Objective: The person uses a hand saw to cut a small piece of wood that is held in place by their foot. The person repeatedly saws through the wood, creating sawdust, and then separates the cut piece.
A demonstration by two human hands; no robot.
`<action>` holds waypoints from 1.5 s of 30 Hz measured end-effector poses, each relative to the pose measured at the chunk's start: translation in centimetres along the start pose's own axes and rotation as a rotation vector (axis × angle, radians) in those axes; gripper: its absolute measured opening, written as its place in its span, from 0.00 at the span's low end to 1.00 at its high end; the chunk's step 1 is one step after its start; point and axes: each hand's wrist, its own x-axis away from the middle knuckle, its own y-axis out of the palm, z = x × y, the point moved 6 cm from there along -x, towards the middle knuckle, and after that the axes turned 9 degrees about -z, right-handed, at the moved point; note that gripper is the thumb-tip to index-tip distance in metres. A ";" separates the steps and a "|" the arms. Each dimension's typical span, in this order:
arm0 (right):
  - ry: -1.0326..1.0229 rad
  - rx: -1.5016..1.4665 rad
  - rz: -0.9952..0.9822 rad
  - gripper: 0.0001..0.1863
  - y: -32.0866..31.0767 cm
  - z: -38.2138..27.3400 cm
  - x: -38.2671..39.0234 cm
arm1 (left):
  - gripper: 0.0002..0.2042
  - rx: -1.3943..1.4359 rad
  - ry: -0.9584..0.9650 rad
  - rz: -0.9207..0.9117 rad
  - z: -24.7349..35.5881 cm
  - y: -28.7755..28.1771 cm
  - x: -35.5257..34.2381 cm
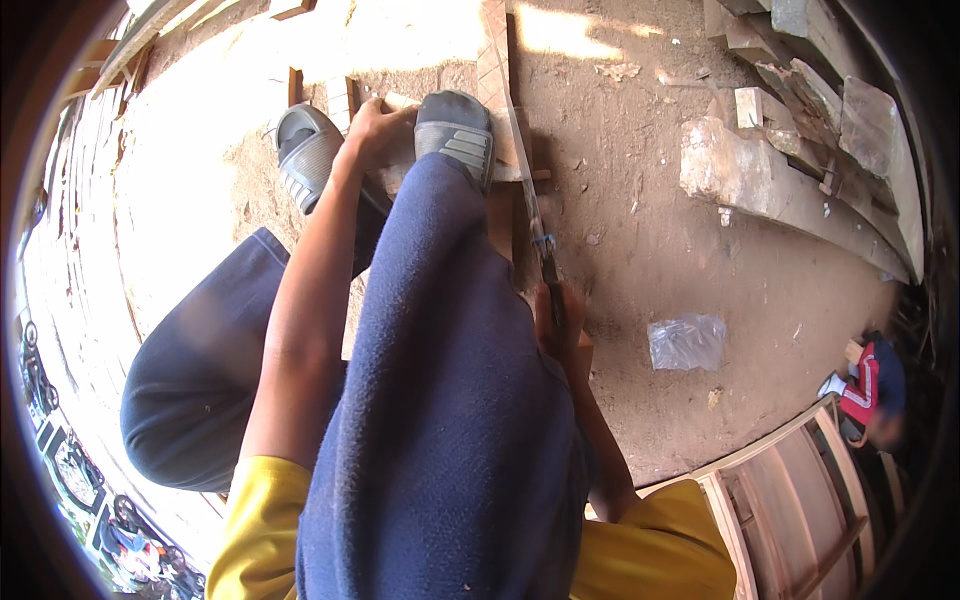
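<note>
My right hand (560, 312) is wrapped around the dark handle of a handsaw (530, 190), low beside my raised knee. The saw's long thin blade runs away from me along the right side of a wooden plank (494, 75) with lines across its face. My foot in a grey slide sandal (455, 130) presses down beside that plank. Left of this foot, my left hand (378, 132) is closed on a pale piece of wood (402, 102); some of its fingers are hidden. My legs hide part of the wood below.
A second slide sandal (305, 155) is on my other foot, at the left. Rough timber slabs (745, 175) are piled at the far right. A clear plastic bag (687, 341) lies on the dirt floor. A curved wooden frame (790, 490) and another person (865, 390) are at the lower right.
</note>
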 end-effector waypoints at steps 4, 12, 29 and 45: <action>-0.062 0.037 0.053 0.13 -0.7 -0.5 0.5 | 0.24 0.034 -0.021 0.003 1.4 1.1 0.5; -0.066 0.033 0.057 0.09 -0.3 0.1 0.2 | 0.22 0.007 0.028 -0.023 0.9 0.2 0.2; -0.048 -0.036 0.050 0.13 -0.3 0.2 -2.3 | 0.19 0.205 0.295 -0.262 1.0 1.9 -0.1; -0.120 0.044 0.070 0.15 -0.7 0.3 1.0 | 0.22 -0.032 0.005 0.012 1.6 0.4 0.8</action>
